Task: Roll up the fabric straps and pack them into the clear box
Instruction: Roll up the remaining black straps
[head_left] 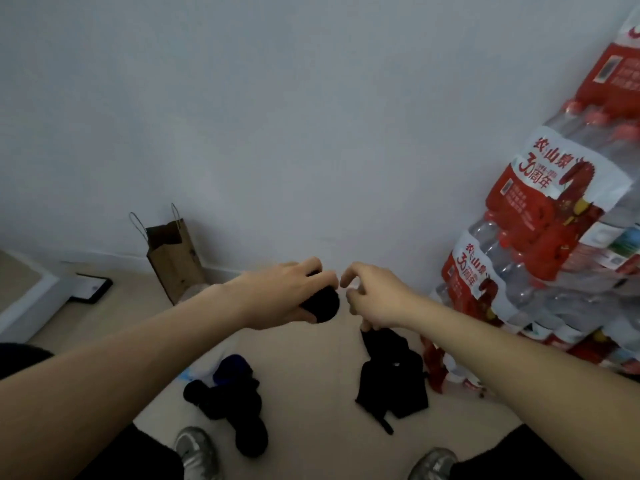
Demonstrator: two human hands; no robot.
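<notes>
My left hand [287, 292] grips a tight black roll of fabric strap [322, 306] held out in front of me above the floor. Just to its right, my right hand [377, 299] has curled fingers, and a loose black strap [369, 336] hangs from under it. That strap runs down to a heap of unrolled black straps [393, 382] on the floor. Several rolled dark straps [228, 396], one of them blue, lie bunched on the floor at lower left. I cannot make out the clear box's outline around them.
A brown paper bag [175, 258] stands against the white wall. Stacked shrink-wrapped packs of water bottles [540, 237] fill the right side. A white ledge [31, 299] and a dark flat panel [91, 289] sit at left. My shoes [195, 452] are at the bottom edge.
</notes>
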